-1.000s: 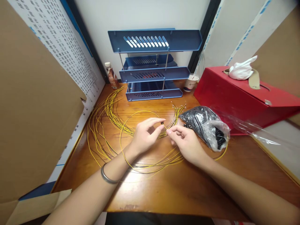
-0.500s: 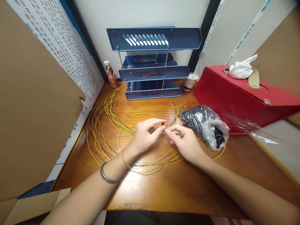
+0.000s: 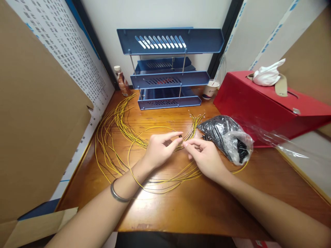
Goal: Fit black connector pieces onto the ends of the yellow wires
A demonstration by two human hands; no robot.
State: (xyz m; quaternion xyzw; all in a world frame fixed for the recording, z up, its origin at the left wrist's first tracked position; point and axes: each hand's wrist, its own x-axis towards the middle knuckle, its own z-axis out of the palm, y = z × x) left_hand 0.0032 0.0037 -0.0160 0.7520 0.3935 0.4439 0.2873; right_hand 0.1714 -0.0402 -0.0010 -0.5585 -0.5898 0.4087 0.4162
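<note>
My left hand (image 3: 160,147) pinches a tiny black part (image 3: 180,136), which looks like a connector housing, between thumb and forefinger. Close beside it, my right hand (image 3: 203,154) is closed in a pinch on the end of a thin yellow wire, mostly hidden by the fingertips. Loose yellow and black wires (image 3: 121,117) lie in a wide curve on the table around and beneath both hands. Their metal-tipped ends (image 3: 197,119) fan out beyond my right hand. A clear plastic bag (image 3: 224,137) full of small black parts lies open to the right.
A blue tiered tray rack (image 3: 169,79) stands at the back of the wooden table (image 3: 165,213). To its left is a drink bottle (image 3: 122,82), to its right a paper cup (image 3: 210,90). A red box (image 3: 258,103) with tissue on top fills the right side; cardboard (image 3: 38,120) walls the left.
Both hands stay almost in place, fingertips still close together at the black part. The view has shifted very slightly.
</note>
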